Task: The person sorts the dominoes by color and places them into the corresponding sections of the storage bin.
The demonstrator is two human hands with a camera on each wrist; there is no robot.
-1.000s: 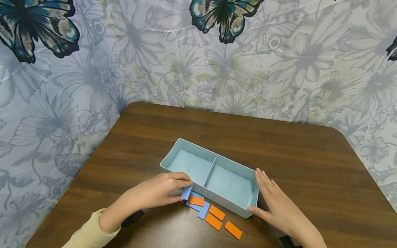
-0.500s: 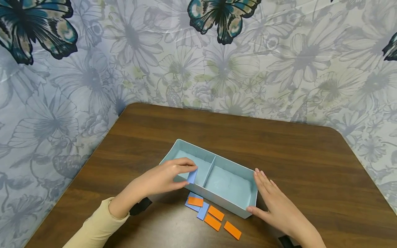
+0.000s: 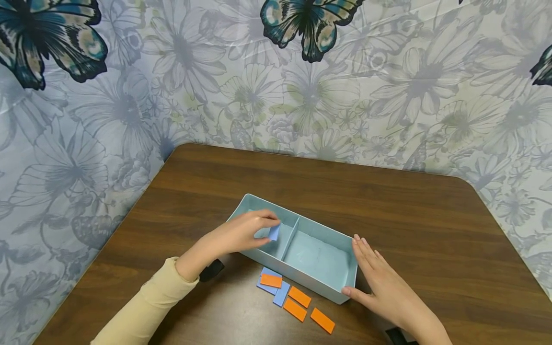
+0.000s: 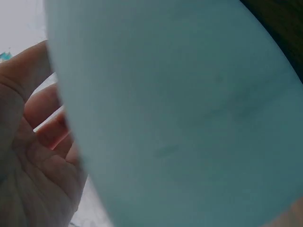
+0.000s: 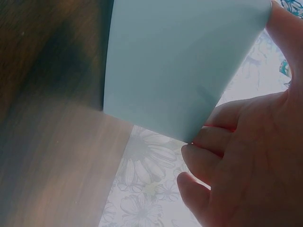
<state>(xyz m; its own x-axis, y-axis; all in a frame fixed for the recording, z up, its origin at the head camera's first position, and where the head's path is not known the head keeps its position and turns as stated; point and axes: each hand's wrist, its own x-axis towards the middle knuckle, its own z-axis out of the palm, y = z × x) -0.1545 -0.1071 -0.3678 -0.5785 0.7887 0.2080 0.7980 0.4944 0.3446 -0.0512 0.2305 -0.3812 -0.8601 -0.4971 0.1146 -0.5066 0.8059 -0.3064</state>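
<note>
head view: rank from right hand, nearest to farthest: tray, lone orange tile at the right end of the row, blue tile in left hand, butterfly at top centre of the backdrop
1. tray: right hand rests flat against its right end.
2. lone orange tile: on the table, just left of the wrist.
3. blue tile: in the left hand grip, over the left compartment.
4. butterfly: on the backdrop, far up.

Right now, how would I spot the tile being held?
On the brown table stands a pale blue divided tray. Over its left compartment the left hand pinches a blue tile, the only tile off the table.
</note>
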